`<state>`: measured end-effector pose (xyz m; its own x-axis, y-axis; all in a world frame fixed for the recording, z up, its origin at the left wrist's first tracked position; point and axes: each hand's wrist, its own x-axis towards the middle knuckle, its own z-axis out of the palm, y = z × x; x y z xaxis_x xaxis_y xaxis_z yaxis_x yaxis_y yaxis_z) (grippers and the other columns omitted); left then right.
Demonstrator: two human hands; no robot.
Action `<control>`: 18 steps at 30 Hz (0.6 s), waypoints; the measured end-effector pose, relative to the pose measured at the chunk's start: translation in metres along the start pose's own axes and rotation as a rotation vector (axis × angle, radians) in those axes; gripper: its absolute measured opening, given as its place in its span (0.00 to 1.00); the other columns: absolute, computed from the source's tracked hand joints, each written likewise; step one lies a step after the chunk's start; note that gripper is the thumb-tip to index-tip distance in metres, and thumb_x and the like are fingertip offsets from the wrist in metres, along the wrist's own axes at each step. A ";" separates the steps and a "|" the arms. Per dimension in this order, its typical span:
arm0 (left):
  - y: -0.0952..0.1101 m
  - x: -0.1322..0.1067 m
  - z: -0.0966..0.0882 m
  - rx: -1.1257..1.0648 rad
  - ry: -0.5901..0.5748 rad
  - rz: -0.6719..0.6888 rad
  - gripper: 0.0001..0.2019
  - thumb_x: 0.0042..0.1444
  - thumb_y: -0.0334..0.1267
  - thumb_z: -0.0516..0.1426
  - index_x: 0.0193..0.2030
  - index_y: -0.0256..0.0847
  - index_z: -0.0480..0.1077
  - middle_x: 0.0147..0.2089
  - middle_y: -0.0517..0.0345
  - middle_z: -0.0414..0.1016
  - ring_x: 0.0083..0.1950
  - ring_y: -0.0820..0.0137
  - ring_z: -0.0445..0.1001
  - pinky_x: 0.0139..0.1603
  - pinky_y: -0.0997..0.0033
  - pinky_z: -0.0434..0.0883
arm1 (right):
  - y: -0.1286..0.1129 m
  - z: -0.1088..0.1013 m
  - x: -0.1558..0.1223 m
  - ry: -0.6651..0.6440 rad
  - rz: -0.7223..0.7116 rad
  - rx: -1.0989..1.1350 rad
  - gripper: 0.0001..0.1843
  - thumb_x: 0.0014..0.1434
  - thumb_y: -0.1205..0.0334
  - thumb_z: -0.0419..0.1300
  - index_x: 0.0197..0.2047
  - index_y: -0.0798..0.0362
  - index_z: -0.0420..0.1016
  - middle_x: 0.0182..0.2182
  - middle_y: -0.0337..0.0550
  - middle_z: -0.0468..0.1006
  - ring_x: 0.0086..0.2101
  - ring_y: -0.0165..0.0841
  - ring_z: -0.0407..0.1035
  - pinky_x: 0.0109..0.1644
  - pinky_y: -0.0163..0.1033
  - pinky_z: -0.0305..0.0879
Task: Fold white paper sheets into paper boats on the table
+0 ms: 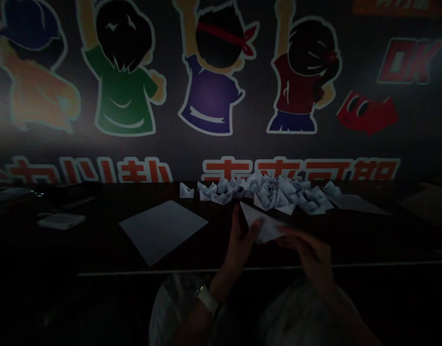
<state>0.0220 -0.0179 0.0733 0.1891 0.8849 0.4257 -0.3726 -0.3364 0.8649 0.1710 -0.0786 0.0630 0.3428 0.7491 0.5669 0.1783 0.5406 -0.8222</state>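
Note:
A folded sheet of white paper, roughly triangular, is held above the dark table near its front edge. My left hand grips its left side, thumb on the near face and a finger behind. On the right corner, my right hand pinches the paper between thumb and fingers; some of those fingers are dim and partly hidden. Just behind my hands lies a heap of folded paper boats. A flat white sheet of paper rests to the left of my left hand.
Another pale sheet lies right of the heap. A small whitish box-like object sits at the left. The table's front edge runs before my knees, and a wall with cartoon figures rises behind. The scene is dark.

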 end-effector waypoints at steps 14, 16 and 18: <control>-0.023 0.010 -0.007 0.482 -0.086 0.084 0.21 0.60 0.53 0.44 0.45 0.35 0.59 0.31 0.54 0.70 0.31 0.70 0.68 0.32 0.74 0.65 | 0.011 0.020 0.021 -0.245 0.240 -0.145 0.24 0.45 0.47 0.64 0.39 0.56 0.74 0.29 0.42 0.78 0.28 0.37 0.73 0.28 0.38 0.72; -0.022 0.009 -0.006 0.465 -0.103 0.095 0.19 0.60 0.52 0.44 0.45 0.36 0.59 0.32 0.55 0.69 0.31 0.71 0.68 0.31 0.75 0.64 | 0.008 0.021 0.021 -0.307 0.265 -0.148 0.23 0.46 0.45 0.62 0.37 0.56 0.73 0.22 0.38 0.75 0.21 0.33 0.71 0.22 0.35 0.68; -0.020 0.008 -0.006 0.429 -0.118 0.094 0.19 0.61 0.51 0.44 0.46 0.36 0.59 0.35 0.54 0.69 0.34 0.71 0.68 0.33 0.75 0.65 | 0.006 0.022 0.021 -0.339 0.295 -0.107 0.23 0.47 0.43 0.61 0.36 0.56 0.73 0.17 0.35 0.72 0.16 0.30 0.67 0.17 0.32 0.62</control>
<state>0.0257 -0.0019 0.0583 0.2836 0.8098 0.5135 0.0122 -0.5385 0.8425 0.1592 -0.0508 0.0711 0.0752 0.9577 0.2777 0.2189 0.2559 -0.9416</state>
